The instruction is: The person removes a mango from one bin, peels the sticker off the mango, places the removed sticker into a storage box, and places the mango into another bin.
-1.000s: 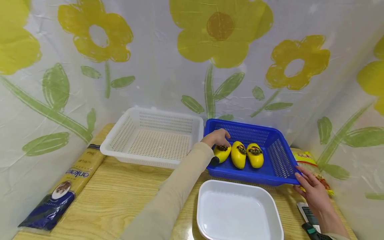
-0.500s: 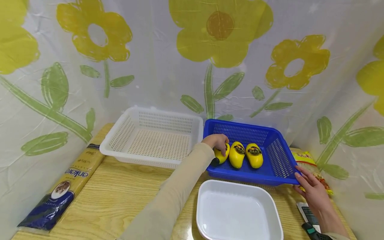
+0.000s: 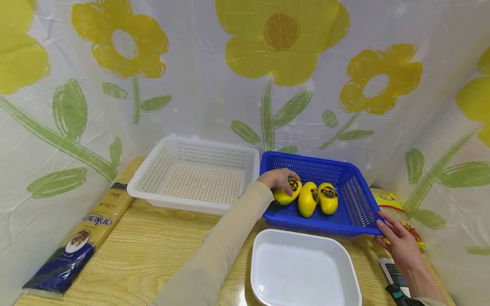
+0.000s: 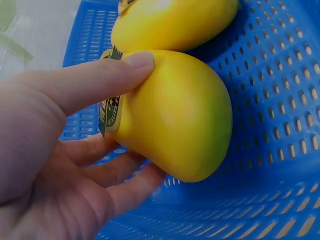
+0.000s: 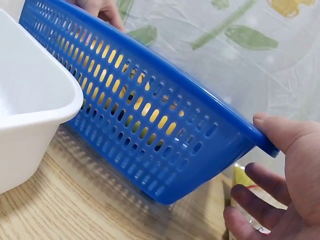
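Observation:
Three yellow mangoes with dark labels lie in a blue basket (image 3: 354, 199). My left hand (image 3: 278, 178) is inside the basket and grips the leftmost mango (image 4: 185, 115), thumb over one side and fingers curled under the other. Touching it in the left wrist view is the middle mango (image 4: 175, 25). The right mango (image 3: 328, 199) rests just beyond. At the basket's front right corner, my right hand (image 3: 400, 240) holds the rim, thumb on top and fingers below it in the right wrist view.
A white basket (image 3: 141, 193) stands left of the blue one. In front is a white tub (image 3: 306, 263). A long ankara packet (image 3: 88, 229) lies at the far left, and a yellow and red packet (image 3: 386, 197) sits behind my right hand. A flowered curtain (image 3: 199, 106) closes the back.
The leftmost mango has turned and shifted slightly right under my left hand, nudging the other two mangoes rightward. My right hand stays on the basket rim.

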`<state>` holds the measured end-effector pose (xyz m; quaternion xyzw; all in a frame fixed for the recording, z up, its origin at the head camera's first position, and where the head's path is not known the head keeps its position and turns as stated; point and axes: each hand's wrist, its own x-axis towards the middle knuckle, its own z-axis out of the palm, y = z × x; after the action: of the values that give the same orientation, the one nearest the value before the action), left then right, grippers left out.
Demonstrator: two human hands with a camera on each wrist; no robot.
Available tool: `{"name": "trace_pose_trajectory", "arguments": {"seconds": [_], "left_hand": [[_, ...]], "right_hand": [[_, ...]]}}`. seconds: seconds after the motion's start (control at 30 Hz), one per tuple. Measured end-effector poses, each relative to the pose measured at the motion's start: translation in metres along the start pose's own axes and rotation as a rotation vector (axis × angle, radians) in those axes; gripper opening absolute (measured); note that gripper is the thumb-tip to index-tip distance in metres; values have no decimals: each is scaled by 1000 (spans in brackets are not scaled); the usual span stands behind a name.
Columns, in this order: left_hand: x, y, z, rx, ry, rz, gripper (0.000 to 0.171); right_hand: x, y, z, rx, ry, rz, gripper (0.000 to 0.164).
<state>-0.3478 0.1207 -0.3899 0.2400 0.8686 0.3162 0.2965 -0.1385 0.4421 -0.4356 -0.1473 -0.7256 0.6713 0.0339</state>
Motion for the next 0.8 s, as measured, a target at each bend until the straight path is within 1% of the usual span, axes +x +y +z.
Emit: {"name": "trace_pose_trajectory", "arguments": {"seconds": [0.1, 0.13, 0.23, 0.37, 0.43, 0.5, 0.63, 0.8], "left_hand": [[-4, 1, -2, -90, 5, 15, 62], [-5, 1, -3, -100, 6, 27, 62], [-4, -1, -5, -95, 10, 82, 60], [-2, -3, -10, -78, 9, 188, 58], [-1, -3, -11, -93, 8, 232, 57], [0, -2, -13, -129, 3, 263, 57], [2, -1, -14, -210, -1, 303, 56], [3, 0, -15, -302, 20, 348, 57]], "right_hand": [[0, 0, 0, -5, 3, 3, 61], [0, 0, 0, -6, 3, 3, 61], [0, -1, 0, -6, 0, 0, 61], [0, -1, 0, -6, -2, -6, 60], [0, -1, 0, -12, 0, -11, 59], [0, -1, 0, -17, 2, -17, 59], [0, 0, -1, -7, -4, -16, 58], [-2, 0, -1, 5, -9, -6, 59]]}}
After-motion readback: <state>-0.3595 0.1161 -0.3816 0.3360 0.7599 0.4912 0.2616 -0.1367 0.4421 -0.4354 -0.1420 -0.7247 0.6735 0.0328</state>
